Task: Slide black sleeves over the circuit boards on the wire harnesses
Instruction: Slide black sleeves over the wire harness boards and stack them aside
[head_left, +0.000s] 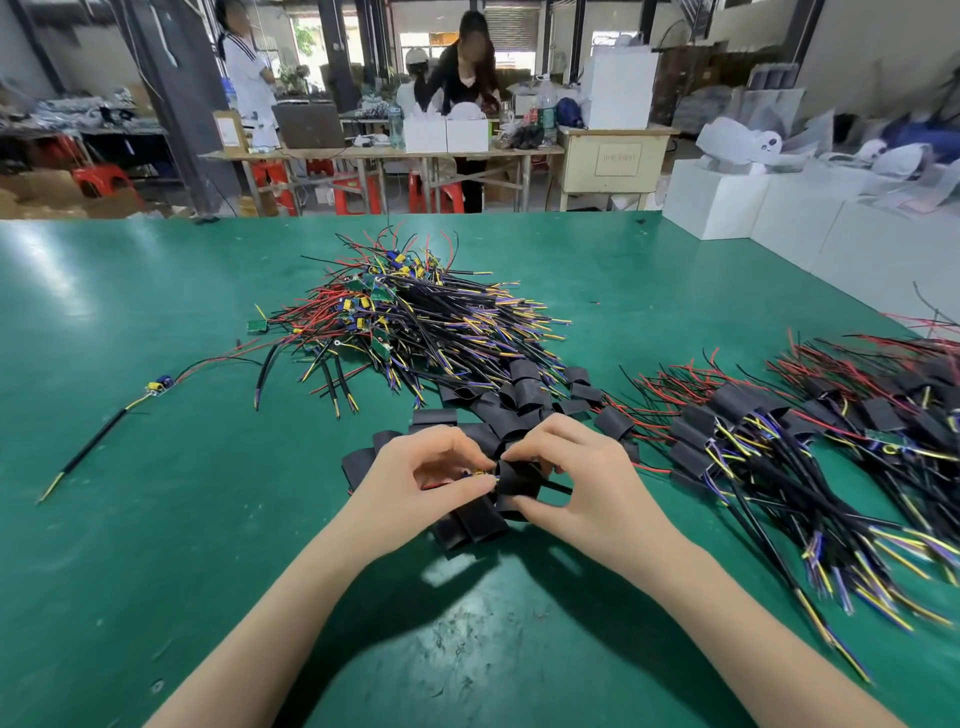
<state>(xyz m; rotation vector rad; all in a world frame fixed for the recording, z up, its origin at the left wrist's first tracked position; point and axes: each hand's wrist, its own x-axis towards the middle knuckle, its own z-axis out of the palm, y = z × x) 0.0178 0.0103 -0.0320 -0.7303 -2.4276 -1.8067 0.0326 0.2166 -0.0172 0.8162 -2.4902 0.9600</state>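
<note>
My left hand (421, 475) pinches a small circuit board (478, 474) with yellow and blue parts and a red wire. My right hand (576, 480) grips a black sleeve (517, 480) right against that board; the board's end sits at the sleeve's mouth. The harness's black cable (558, 488) pokes out to the right under my right hand. Loose black sleeves (470, 525) lie under and around both hands. A big pile of bare harnesses (415, 317) lies behind. Sleeved harnesses (769, 441) are heaped at the right.
One single harness (104, 431) lies alone at the left on the green table (156, 519). White boxes (737, 202) stand past the table's far right corner. Two people stand at a workbench (384, 150) beyond the far edge.
</note>
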